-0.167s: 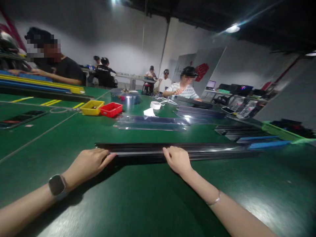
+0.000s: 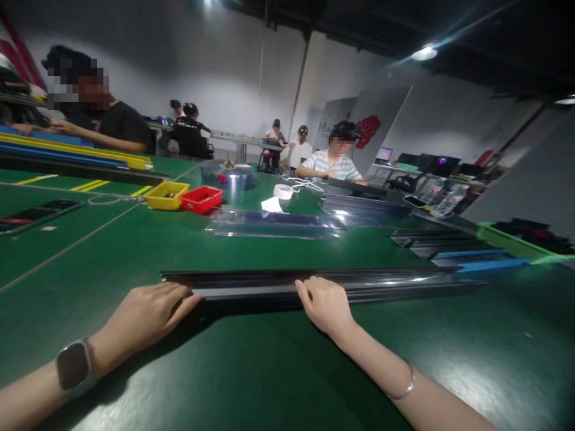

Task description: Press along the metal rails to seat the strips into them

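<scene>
A long black channel-shaped strip [image 2: 251, 291] lies crosswise in front of me, a pale band showing along its inside. Around its left end my left hand [image 2: 150, 320] is closed, with the thumb on the near edge; a watch is on that wrist. My right hand [image 2: 324, 302] grips the same strip near its middle, thumb and fingers over the near side, and a thin bracelet is on that wrist. The fingertips of both hands are partly hidden by the strip.
Beyond the strip on the green table [image 2: 269, 371] are clear plastic strips [image 2: 278, 224], a yellow bin [image 2: 165, 196], a red bin [image 2: 202, 199] and a tape roll [image 2: 283, 191]. A phone [image 2: 40, 215] lies left; more strips [image 2: 449, 245] lie right. People sit farther back.
Both hands and the black strip have come slightly nearer to me, and the strip's left end and my left hand have shifted left. A person across the table has lowered a hand.
</scene>
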`<state>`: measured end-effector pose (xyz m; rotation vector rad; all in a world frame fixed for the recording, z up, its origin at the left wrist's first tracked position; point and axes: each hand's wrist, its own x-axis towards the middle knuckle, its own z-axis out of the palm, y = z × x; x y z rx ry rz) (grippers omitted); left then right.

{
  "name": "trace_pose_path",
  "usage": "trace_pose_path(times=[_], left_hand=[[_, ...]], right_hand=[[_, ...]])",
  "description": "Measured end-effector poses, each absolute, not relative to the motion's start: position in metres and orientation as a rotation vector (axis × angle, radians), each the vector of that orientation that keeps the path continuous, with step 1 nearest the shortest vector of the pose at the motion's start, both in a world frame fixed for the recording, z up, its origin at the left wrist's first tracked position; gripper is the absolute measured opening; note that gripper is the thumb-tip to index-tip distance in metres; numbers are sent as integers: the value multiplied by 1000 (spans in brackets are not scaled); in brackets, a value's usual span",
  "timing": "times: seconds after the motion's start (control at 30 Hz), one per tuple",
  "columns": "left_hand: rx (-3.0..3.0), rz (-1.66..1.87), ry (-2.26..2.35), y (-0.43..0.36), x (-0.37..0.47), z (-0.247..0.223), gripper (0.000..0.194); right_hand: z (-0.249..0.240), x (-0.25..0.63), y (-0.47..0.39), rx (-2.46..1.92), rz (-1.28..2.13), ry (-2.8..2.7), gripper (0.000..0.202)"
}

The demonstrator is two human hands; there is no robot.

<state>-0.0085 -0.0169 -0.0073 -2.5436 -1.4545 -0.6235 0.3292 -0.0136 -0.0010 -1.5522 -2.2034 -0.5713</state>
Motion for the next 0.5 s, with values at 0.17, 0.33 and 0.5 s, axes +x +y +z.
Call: trace_pose_path(times=[0.17, 0.33, 0.5], left_hand=[[-2529, -455, -1415, -12, 1, -6, 34], [-2521, -465, -1394, 1, 41, -4, 40], [-2470, -524, -1375, 6, 91, -6, 44]], right_hand=[[-2, 340, -18, -1556, -590, -2213, 44], [-9, 370, -2, -1579, -734, -2130, 44], [-8, 354, 5, -1555, -691, -2160, 42]])
